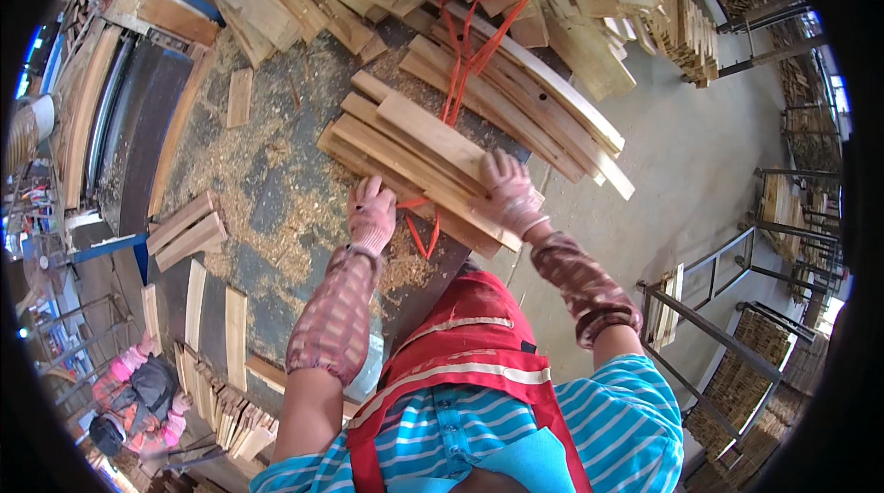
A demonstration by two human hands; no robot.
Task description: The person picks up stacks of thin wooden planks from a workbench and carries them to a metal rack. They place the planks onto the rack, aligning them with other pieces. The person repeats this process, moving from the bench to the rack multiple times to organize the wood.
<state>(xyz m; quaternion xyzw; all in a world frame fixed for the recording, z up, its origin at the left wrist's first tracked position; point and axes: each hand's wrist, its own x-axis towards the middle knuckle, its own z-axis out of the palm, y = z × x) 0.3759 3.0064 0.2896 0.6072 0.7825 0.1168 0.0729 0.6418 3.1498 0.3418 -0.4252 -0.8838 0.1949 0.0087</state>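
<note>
A small stack of wooden boards (pixel 414 148) lies at a slant on the dark worktable in front of me. My left hand (pixel 371 215), in a pinkish work glove, has its fingers bent against the stack's near left side. On the right, my gloved right hand (pixel 509 189) grips the top boards close to their right end, fingers curled over them. A red strap (pixel 467 60) runs from the far side toward the stack, and its looped end shows again at the near side. Beneath the boards the strap is hidden.
Sawdust covers much of the worktable (pixel 318 106). Behind the stack lie long boards (pixel 525 106) and a big heap of planks (pixel 571 14). A machine with a roller (pixel 129 116) stands left. Metal racks (pixel 718 281) are at right. Another person (pixel 143 401) works at lower left.
</note>
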